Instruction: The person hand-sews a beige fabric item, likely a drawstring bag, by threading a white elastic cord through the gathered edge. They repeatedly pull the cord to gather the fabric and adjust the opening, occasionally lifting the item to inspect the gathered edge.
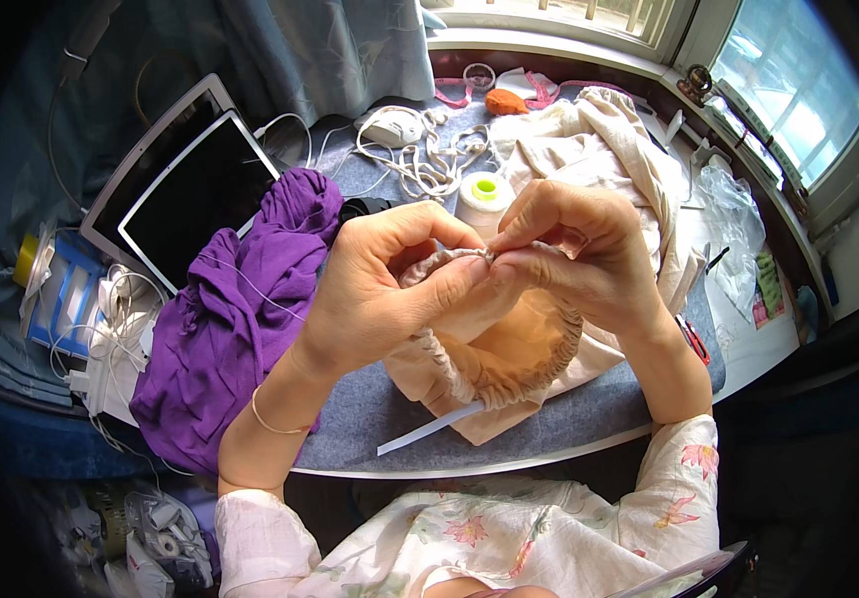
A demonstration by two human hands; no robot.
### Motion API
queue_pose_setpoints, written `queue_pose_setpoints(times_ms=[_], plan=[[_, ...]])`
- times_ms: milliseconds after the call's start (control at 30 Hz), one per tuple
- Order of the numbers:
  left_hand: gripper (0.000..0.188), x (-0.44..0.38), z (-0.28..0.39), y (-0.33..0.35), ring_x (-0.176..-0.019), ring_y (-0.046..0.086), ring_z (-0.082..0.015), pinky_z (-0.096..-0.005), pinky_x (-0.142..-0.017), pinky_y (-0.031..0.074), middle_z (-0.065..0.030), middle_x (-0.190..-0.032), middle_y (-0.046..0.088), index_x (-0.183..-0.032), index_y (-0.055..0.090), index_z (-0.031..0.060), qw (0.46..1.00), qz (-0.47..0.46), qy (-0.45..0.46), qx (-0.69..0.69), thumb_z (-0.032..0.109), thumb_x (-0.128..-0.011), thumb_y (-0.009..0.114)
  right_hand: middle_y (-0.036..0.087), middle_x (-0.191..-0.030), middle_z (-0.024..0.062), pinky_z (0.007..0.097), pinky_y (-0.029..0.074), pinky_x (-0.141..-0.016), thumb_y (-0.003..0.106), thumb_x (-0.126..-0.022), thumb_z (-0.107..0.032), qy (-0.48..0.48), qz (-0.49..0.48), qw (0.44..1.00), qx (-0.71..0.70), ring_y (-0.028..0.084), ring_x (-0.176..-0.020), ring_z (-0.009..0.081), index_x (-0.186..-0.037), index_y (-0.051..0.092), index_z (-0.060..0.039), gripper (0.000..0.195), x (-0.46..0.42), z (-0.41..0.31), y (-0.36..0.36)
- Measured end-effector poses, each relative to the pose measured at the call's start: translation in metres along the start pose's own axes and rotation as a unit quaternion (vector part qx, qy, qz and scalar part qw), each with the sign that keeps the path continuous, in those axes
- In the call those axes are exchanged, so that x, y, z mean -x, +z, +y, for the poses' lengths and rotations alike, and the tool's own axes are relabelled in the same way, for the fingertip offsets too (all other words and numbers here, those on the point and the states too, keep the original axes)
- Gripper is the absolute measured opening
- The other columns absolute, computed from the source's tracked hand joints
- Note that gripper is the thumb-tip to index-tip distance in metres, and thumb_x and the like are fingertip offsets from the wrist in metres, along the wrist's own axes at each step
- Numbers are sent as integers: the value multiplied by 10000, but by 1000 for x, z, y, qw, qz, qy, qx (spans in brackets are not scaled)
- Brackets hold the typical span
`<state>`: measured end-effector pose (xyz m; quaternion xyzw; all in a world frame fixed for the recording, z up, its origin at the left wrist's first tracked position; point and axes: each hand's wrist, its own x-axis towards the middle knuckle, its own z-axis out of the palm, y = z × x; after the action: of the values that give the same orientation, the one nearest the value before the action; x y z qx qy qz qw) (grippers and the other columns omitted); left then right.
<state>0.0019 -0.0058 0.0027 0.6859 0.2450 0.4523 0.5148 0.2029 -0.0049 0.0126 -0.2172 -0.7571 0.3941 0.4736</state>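
Note:
Between the fingertips of both hands is the gathered edge of a beige cloth garment. My left hand pinches it with thumb and forefinger, and my right hand pinches it right beside, the fingertips nearly touching. The gathered casing forms a ring, its near part resting low over the table. From the near side of the casing a flat white strip sticks out to the left. Whether a small tool or thread is between the fingertips cannot be seen. A thread cone stands just behind the hands.
Purple cloth lies left, before a tablet. White cord, an orange pincushion and pink measuring tape lie at the back. More beige cloth is behind right. Red-handled scissors lie by the right forearm, near a plastic bag.

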Motion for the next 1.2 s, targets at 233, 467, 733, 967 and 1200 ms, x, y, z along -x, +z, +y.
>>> queue_pose_setpoints(times_ms=[233, 467, 733, 967, 1200], plan=[[68, -2, 0, -5, -668, 501, -4, -150, -582, 407, 18, -746, 589, -862, 615, 7, 999, 30, 10, -18, 60, -839, 653, 603, -769, 10, 201, 448, -587, 721, -789, -152, 119, -28, 989, 85, 567, -692, 62, -859, 573, -14, 215, -3, -15, -13], [70, -6, -9, -8, -609, 469, 4, -160, -526, 367, 31, -701, 555, -802, 593, 13, 997, 57, 12, -57, 42, -820, 654, 565, -668, 21, 234, 442, -540, 741, -762, -163, 141, -66, 961, 228, 541, -620, 84, -763, 552, -22, 236, -4, -19, -24], [45, -6, -13, -12, -674, 494, -13, -158, -606, 397, 24, -744, 545, -809, 587, 16, 995, 47, -14, -83, 22, -826, 628, 525, -589, 73, 311, 390, -514, 707, -786, -269, 156, -125, 953, 229, 462, -523, 149, -725, 545, -18, 305, -4, -8, -37], [69, -6, -17, -9, -598, 430, 14, -156, -508, 329, 54, -679, 522, -771, 588, 17, 997, 47, 4, -64, 30, -803, 647, 536, -619, 72, 294, 421, -567, 714, -779, -295, 163, -215, 936, 225, 516, -595, 144, -748, 570, -9, 321, -8, -9, -54], [52, -8, -12, -12, -601, 444, 17, -150, -516, 347, 52, -689, 545, -786, 590, 19, 994, 96, 19, -41, 25, -814, 634, 603, -812, 75, 297, 496, -677, 740, -764, -266, 132, -194, 967, 97, 588, -731, 148, -947, 536, -18, 370, -5, 5, -46]])
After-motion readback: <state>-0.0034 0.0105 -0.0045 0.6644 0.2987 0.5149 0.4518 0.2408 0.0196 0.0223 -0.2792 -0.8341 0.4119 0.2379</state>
